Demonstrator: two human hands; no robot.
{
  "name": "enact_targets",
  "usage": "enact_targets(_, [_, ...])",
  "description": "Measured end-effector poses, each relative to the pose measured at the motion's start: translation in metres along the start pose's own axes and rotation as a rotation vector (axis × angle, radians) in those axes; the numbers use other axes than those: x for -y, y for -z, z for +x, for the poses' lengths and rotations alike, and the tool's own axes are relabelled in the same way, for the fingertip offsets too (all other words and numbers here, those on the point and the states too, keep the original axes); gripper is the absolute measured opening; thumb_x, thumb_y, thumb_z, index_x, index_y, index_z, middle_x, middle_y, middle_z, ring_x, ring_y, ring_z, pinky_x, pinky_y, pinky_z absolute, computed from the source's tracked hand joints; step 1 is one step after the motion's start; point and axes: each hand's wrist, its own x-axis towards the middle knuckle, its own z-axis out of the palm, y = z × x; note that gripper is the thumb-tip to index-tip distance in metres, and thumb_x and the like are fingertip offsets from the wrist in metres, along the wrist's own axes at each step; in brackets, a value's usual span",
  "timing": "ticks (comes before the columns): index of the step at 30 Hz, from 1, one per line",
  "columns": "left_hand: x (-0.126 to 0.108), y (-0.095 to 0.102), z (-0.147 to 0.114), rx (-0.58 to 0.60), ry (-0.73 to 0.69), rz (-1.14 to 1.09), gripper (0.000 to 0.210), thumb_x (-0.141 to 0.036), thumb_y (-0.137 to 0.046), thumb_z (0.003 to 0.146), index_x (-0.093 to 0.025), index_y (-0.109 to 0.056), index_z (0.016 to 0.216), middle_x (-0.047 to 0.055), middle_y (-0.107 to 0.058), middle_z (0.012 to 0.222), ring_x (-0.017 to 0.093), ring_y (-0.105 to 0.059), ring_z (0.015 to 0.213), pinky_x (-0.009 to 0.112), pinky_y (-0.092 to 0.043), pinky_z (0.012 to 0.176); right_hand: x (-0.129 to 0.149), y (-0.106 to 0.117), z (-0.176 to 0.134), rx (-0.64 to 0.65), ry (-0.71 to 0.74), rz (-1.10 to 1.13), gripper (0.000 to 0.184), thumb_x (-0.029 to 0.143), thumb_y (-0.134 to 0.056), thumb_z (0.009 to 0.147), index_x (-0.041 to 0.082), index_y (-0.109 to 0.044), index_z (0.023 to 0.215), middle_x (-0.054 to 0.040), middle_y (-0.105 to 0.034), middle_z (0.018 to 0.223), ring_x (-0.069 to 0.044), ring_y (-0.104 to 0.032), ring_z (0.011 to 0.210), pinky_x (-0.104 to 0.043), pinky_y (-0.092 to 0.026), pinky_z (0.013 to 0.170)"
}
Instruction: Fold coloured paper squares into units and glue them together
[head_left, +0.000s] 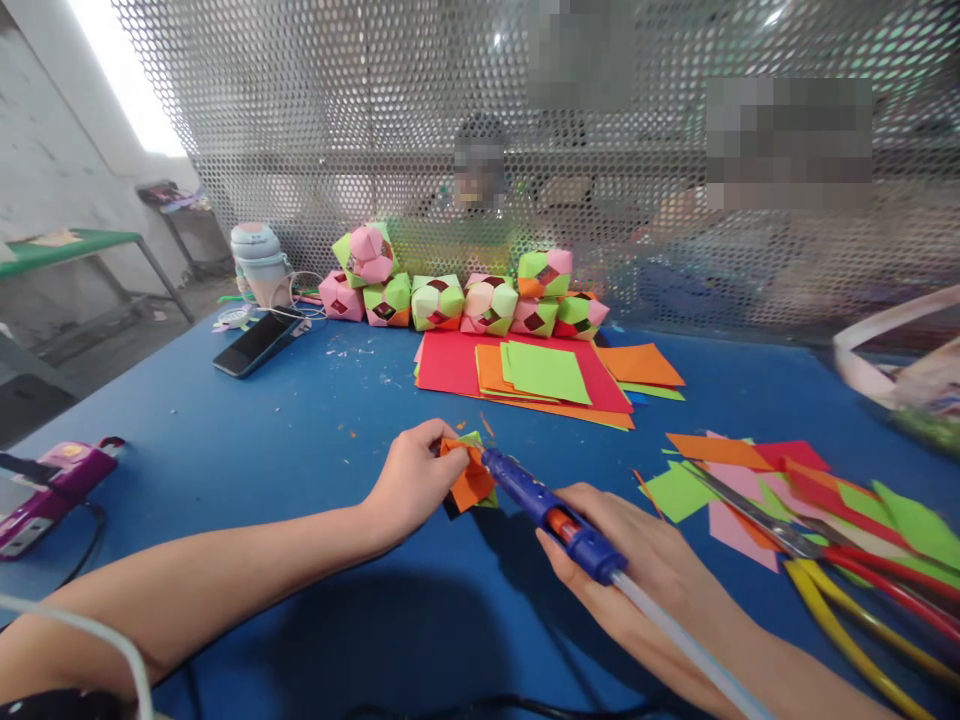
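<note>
Between the thumb and fingers of my left hand [416, 470] is a small folded paper piece [471, 480], orange with some green showing. My right hand [637, 560] is wrapped round a blue hot glue gun [525, 492], with a long whitish glue stick [686, 640] coming out of its back end. The nozzle points at the paper piece's upper right edge; whether they touch I cannot tell. Behind my hands lies a stack of red, orange and green paper sheets [442, 365].
Several folded paper balls [437, 302] stand along the perforated metal screen [300, 120]. At right are scissors [787, 535] on loose paper pieces [679, 490]. A phone [257, 342], a bottle [259, 265] and a purple power strip [56, 495] lie left. Cables cross the blue table's [315, 590] near edge.
</note>
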Motion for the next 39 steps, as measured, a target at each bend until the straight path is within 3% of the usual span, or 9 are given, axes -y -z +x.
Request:
enact_targets(15, [0.0000, -0.0013, -0.0019, -0.020, -0.023, -0.001, 0.009, -0.022, -0.048, 0.073, -0.017, -0.051, 0.067, -0.005, -0.046, 0.058, 0.009, -0.040, 0.055, 0.019, -0.032, 0.050, -0.0004, 0.0017, 0.0029, 0.043, -0.039, -0.104, 0.003, 0.022, -0.047, 0.085, 0.020, -0.049, 0.088, -0.0042, -0.060, 0.078, -0.019, -0.056, 0.066, -0.030, -0.042, 0.060])
enact_targets(25, [-0.0023, -0.0014, -0.0038, -0.017, -0.048, 0.002, 0.009, -0.021, -0.048, 0.073, -0.016, -0.054, 0.068, -0.005, -0.047, 0.058, 0.009, -0.041, 0.056, 0.019, -0.033, 0.052, 0.0043, 0.0077, 0.0082, 0.032, 0.053, -0.165, 0.010, 0.018, -0.044, 0.084, 0.021, -0.054, 0.084, -0.0053, -0.062, 0.078, -0.018, -0.055, 0.061, -0.031, -0.042, 0.057])
enact_targets(34, [-0.0024, -0.0013, -0.0040, -0.006, -0.044, 0.002, 0.010, -0.022, -0.048, 0.074, -0.016, -0.055, 0.071, -0.004, -0.050, 0.060, 0.010, -0.043, 0.057, 0.020, -0.035, 0.053, 0.0020, 0.0049, 0.0053, 0.059, 0.049, -0.129, 0.004, 0.017, -0.047, 0.085, 0.020, -0.048, 0.087, -0.0034, -0.058, 0.078, -0.018, -0.053, 0.065, -0.032, -0.040, 0.063])
enact_targets(39, [-0.0045, -0.0013, -0.0038, 0.008, -0.031, -0.024, 0.014, -0.022, -0.048, 0.074, -0.015, -0.061, 0.078, -0.002, -0.056, 0.065, 0.010, -0.047, 0.059, 0.021, -0.038, 0.057, 0.0006, 0.0040, 0.0047, 0.019, 0.086, -0.101, 0.009, 0.013, -0.048, 0.084, 0.020, -0.045, 0.091, -0.0022, -0.055, 0.076, -0.017, -0.053, 0.065, -0.031, -0.040, 0.063])
